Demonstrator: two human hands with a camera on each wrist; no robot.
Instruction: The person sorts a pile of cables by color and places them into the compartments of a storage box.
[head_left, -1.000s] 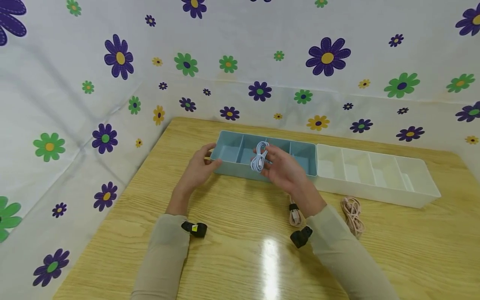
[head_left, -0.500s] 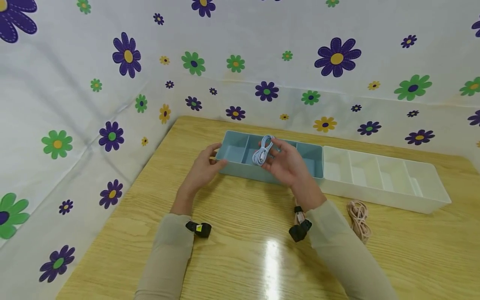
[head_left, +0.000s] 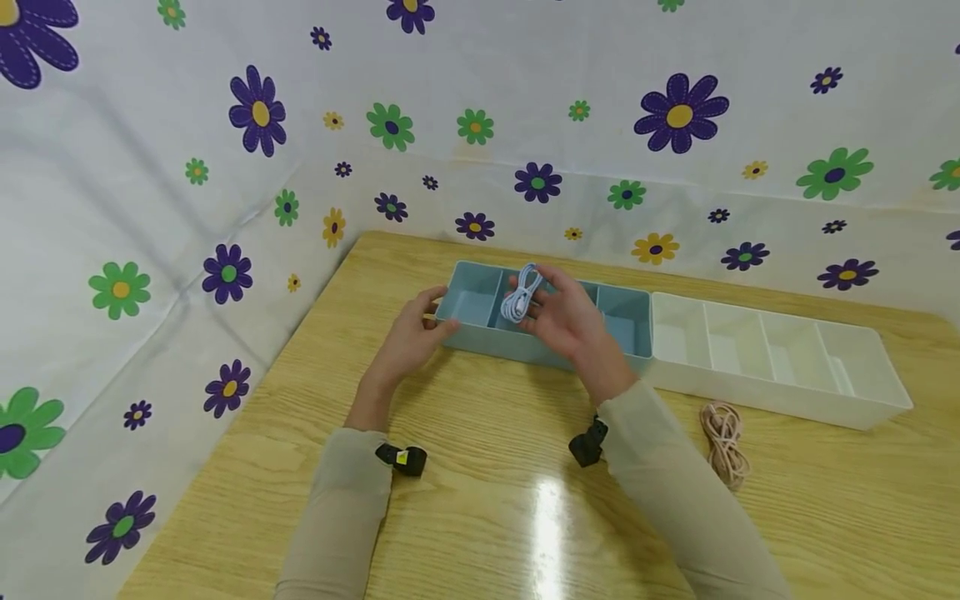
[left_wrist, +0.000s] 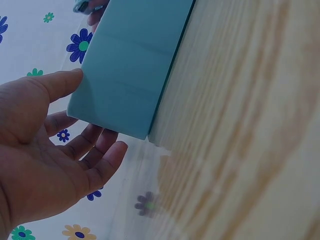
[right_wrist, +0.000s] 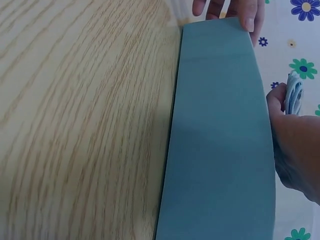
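Note:
A long blue organizer box (head_left: 495, 340), split into compartments, lies along the table. My left hand (head_left: 408, 337) holds its left end, thumb at the front rim and fingers curving round the end wall, which the left wrist view shows from low down. Over the second compartment from the left, my right hand (head_left: 564, 321) holds a coiled pale blue-white charging cable (head_left: 516, 304) in its fingers. In the right wrist view the cable coil (right_wrist: 294, 92) stands above the box's rim. My right hand and wrist hide part of the middle compartments.
A white divided organizer box (head_left: 780, 390) stands end to end with the blue one on its right. A bundled pink cable (head_left: 725, 446) lies on the wooden table (head_left: 480, 500) before the white box. Flower-printed cloth rises behind and to the left.
My right hand has shifted slightly with the coiled cable over the blue box. A second pink cable with a black tie is now hidden behind the right forearm. The left hand keeps its place.

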